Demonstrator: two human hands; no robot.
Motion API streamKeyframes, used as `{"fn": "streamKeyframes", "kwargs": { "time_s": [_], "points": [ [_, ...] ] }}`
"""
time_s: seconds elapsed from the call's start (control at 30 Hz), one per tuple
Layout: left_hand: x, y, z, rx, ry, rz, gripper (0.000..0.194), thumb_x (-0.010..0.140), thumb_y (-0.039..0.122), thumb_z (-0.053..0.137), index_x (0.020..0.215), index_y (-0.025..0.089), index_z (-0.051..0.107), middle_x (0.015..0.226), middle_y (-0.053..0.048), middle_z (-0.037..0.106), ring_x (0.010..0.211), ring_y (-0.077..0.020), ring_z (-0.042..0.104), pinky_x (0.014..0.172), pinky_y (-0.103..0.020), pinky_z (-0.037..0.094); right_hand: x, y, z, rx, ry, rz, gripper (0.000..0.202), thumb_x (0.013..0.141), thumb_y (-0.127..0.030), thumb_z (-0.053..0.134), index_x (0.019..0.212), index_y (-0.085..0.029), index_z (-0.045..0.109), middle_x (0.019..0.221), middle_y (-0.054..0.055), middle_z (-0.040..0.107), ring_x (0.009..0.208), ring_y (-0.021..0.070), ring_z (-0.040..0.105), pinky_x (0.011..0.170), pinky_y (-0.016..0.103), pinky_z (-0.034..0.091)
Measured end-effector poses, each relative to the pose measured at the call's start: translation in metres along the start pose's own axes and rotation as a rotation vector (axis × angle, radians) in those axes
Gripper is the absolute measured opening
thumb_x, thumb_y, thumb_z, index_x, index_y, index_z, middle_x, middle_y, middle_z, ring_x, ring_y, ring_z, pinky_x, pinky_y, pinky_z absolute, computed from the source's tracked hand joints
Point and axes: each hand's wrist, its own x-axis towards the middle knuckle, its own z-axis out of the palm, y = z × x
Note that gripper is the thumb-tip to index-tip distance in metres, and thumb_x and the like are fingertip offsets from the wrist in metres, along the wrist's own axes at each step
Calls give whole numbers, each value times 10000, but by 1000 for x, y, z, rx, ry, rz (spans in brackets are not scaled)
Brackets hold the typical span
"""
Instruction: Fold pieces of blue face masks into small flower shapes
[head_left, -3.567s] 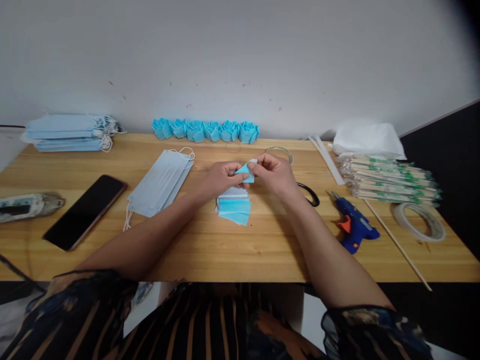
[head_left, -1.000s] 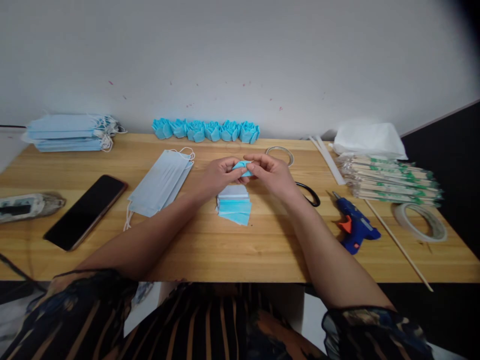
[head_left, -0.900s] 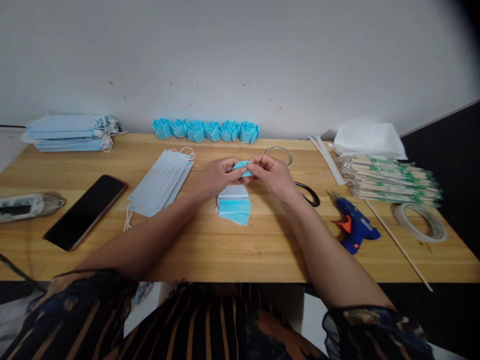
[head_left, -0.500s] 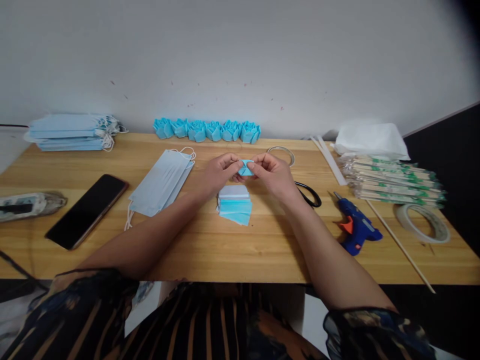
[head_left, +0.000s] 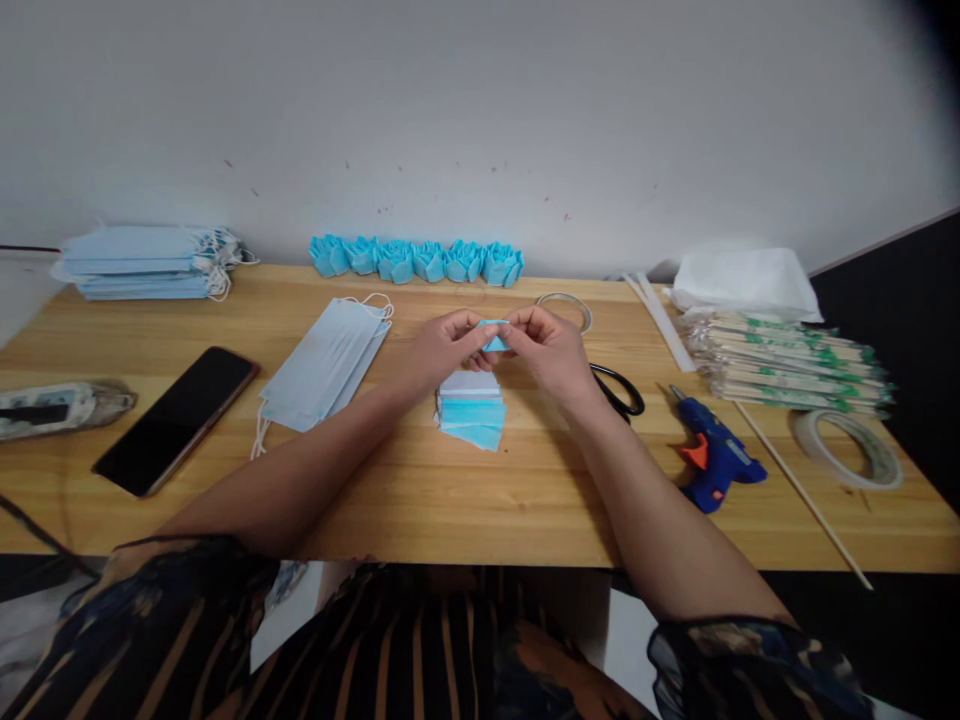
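Note:
Between my two hands is a small folded piece of blue mask fabric (head_left: 494, 343), partly covered by the thumbs. My left hand (head_left: 448, 345) pinches its left end, and my right hand (head_left: 547, 345) pinches the right end, with both thumbs close together on top. Just below, on the table, lies a small stack of cut blue and white fabric pieces (head_left: 472, 412), fanned at its front. Several blue fabric roses (head_left: 416, 260) stand in a row against the wall behind my hands.
Left are face masks (head_left: 326, 362), a mask pile (head_left: 142, 262) and a black phone (head_left: 178, 420). Right are black scissor handles (head_left: 621, 390), a tape ring (head_left: 564, 300), a blue glue gun (head_left: 712, 450), wrapped sticks (head_left: 787, 360), a loose stick (head_left: 806, 495) and a tape roll (head_left: 847, 450).
My thumbs have come closer together over the blue fabric piece, and less of its crossed folds shows. The things on the table have stayed in place.

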Motion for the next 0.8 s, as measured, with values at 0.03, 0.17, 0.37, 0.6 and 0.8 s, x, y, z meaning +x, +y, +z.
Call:
{"fn": "streamKeyframes", "kwargs": {
  "time_s": [0.03,0.17,0.37,0.6,0.8],
  "points": [
    [0,1,0,17,-22,-10,338,881,475,728,829,162,614,722,-23,716,658,-126,678,668,-262,539,0,0,1,5,-2,1,313,740,-486,819,750,-222,652,655,-31,638,613,127,566,644,306,512],
    [-1,1,0,38,-41,-21,312,831,422,782,824,153,624,727,-24,725,670,-124,675,674,-260,535,-1,-1,2,23,-38,14,346,746,-522,821,763,-223,649,645,-27,658,611,139,600,645,317,539],
    [2,-5,-2,7,-23,-51,182,876,305,713,809,151,644,739,-32,739,661,-116,668,683,-261,531,-2,-3,2,28,-44,20,357,766,-550,795,794,-217,668,703,-12,678,652,136,623,694,322,577],
    [5,-8,-1,-8,13,-39,140,889,266,679,819,146,670,751,-42,752,655,-119,670,671,-257,526,-2,-5,2,26,-16,28,377,756,-571,793,772,-218,661,684,-24,660,639,128,616,684,308,580],
    [3,-6,-1,-6,2,-39,144,895,275,682,825,149,675,757,-43,750,659,-125,674,677,-270,531,-2,-5,2,11,-5,35,359,759,-561,791,774,-227,662,695,-19,671,655,142,625,693,323,583]
  ]
}}
